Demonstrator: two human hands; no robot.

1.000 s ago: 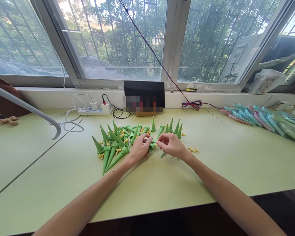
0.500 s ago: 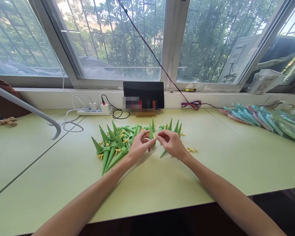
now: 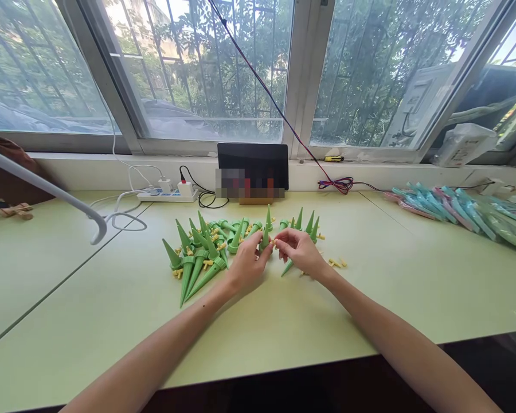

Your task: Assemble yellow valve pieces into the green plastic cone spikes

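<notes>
My left hand [image 3: 250, 258] is closed around the base of a green plastic plant-watering spike [image 3: 265, 236], whose tip points up. Against the side of that spike, my right hand [image 3: 298, 250] pinches a small yellow valve [image 3: 273, 243], mostly hidden by the fingertips. To the left lies a pile of similar green spikes [image 3: 193, 271], some standing and some on their sides, with yellow valves [image 3: 207, 264] among them. More green spikes [image 3: 300, 219] stand behind my right hand, and one lies partly under it.
Loose yellow valves [image 3: 337, 263] lie right of my right hand. A dark tablet [image 3: 253, 158] leans at the back by the window. A power strip [image 3: 167, 195] with cables sits back left, a white curved arm [image 3: 47, 186] juts in, and plastic-wrapped packs [image 3: 451, 206] lie far right.
My left fingers have moved lower around the spike's base, and the yellow valve in my right hand now meets the spike's side. The view has shifted slightly.
</notes>
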